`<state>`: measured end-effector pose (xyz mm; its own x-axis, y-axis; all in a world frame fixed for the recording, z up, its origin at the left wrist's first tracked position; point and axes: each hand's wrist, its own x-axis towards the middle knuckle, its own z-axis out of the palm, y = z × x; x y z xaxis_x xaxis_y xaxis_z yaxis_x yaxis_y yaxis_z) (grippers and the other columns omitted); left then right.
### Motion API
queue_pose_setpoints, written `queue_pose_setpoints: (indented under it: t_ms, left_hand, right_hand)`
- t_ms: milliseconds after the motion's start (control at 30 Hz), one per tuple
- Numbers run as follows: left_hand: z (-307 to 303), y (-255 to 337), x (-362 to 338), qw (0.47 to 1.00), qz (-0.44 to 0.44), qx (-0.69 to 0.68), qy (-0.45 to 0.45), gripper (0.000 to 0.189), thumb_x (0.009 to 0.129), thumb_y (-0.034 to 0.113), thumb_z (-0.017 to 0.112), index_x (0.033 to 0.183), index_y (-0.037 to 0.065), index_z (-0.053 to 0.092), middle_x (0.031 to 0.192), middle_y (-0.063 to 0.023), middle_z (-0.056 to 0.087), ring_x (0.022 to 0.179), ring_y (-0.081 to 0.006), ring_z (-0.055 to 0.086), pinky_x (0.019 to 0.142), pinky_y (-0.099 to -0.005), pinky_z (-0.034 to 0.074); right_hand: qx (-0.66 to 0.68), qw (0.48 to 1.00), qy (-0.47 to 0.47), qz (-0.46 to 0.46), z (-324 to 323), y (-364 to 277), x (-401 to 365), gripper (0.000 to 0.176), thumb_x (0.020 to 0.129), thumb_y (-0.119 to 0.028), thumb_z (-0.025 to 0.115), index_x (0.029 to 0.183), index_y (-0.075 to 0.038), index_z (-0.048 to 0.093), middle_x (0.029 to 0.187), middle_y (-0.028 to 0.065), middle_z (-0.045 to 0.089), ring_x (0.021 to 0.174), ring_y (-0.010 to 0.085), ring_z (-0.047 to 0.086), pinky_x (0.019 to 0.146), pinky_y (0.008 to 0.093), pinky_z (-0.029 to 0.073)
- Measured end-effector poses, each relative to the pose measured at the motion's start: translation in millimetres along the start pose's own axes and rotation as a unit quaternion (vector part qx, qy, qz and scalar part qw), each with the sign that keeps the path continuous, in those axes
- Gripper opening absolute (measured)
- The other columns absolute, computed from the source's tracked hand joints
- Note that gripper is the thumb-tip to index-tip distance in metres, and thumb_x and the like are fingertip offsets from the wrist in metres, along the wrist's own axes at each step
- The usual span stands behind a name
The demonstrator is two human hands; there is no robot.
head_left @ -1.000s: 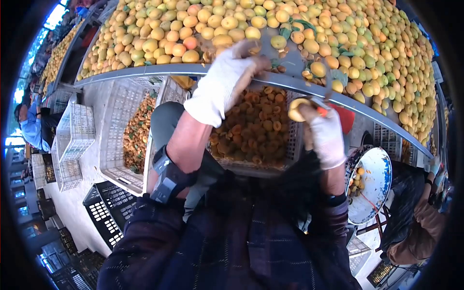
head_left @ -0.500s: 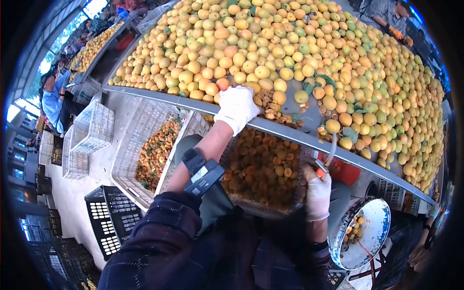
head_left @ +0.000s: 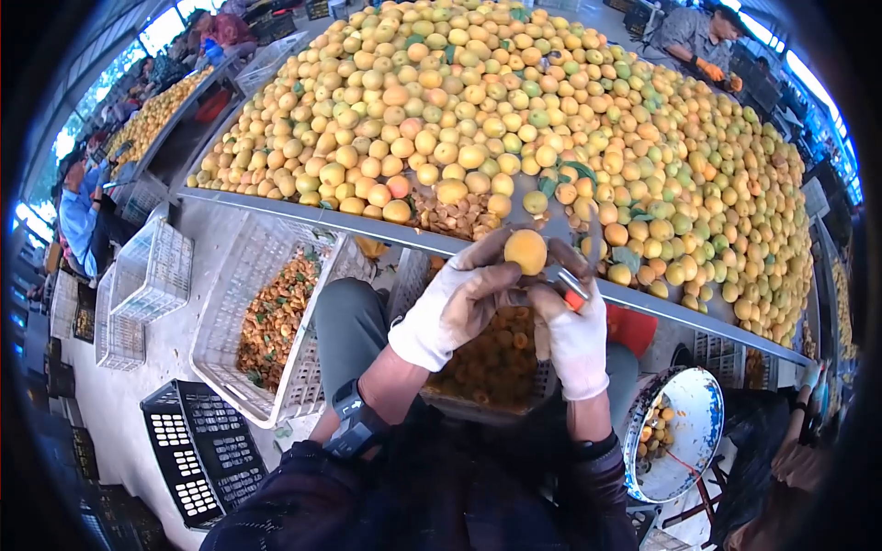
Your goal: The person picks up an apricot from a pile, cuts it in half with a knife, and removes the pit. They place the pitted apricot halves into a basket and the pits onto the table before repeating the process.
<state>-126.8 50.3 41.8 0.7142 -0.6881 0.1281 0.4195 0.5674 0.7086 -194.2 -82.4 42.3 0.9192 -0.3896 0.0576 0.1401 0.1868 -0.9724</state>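
Observation:
A yellow-orange apricot (head_left: 525,252) is held up in the gloved fingers of my left hand (head_left: 450,308), near the metal edge of the table (head_left: 418,238). Just right of it, my right hand (head_left: 577,335) is closed on a knife with an orange-and-silver handle (head_left: 571,296); its curved blade rises beside the fruit. Both white gloves have dark, stained fingers. Beyond the hands spreads a big heap of apricots (head_left: 459,101), with brown scraps (head_left: 455,216) at its near edge. Below my hands, a crate of fruit (head_left: 491,358) is partly hidden.
A pale crate (head_left: 216,321) of orange scraps stands left, with a black crate (head_left: 204,450) nearer. At right are a white-blue bucket (head_left: 698,413) and a red container (head_left: 632,331). One person (head_left: 694,41) works across the heap; another (head_left: 81,216) sits far left.
My left hand has come back from the heap's edge with an apricot. My right hand has risen with the knife, and the two hands are now close together. The view has shifted slightly.

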Motion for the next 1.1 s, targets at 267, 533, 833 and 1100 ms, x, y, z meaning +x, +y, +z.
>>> queue_pose_setpoints:
  t_ms: [267,533,833,1100]
  left_hand:
    - [13,-17,-12,0.985,-0.055,0.134,0.09,0.051,0.091,0.043,0.057,0.119,0.001,0.055,0.104,-0.004,0.062,0.097,-0.0139,0.059,0.081,-0.0291,0.051]
    - [12,-38,-11,0.981,-0.059,-0.169,0.069,0.051,0.094,0.043,0.048,0.125,0.004,0.047,0.109,-0.0122,0.062,0.098,-0.0235,0.062,0.089,-0.0382,0.049]
    - [30,-59,-17,0.981,-0.067,-0.168,0.073,0.055,0.086,0.049,0.057,0.125,0.011,0.052,0.115,-0.0064,0.059,0.104,-0.0217,0.057,0.093,-0.0369,0.046]
    - [28,-61,-22,0.993,-0.061,-0.095,0.027,0.059,0.086,0.046,0.06,0.126,0.005,0.048,0.115,-0.0064,0.059,0.108,-0.0191,0.056,0.093,-0.035,0.046]
  right_hand:
    - [-0.126,0.99,-0.064,0.022,-15,-15,-15,0.051,0.077,0.001,0.065,0.125,0.003,0.049,0.115,0.0086,0.06,0.1,0.0119,0.058,0.086,0.0245,0.047]
    - [-0.12,0.991,0.006,0.06,-28,-35,-53,0.036,0.095,-0.023,0.049,0.121,0.001,0.042,0.064,0.0012,0.049,0.039,0.0067,0.044,0.034,0.0217,0.033]
    - [-0.241,0.964,0.036,-0.102,-14,7,-64,0.023,0.094,-0.017,0.053,0.107,0.001,0.049,0.081,0.0207,0.06,0.077,0.0382,0.062,0.064,0.034,0.047]
    - [-0.212,0.976,-0.03,-0.031,-39,12,-64,0.023,0.092,-0.016,0.055,0.106,0.003,0.051,0.081,0.0204,0.06,0.075,0.0336,0.062,0.066,0.0321,0.048]
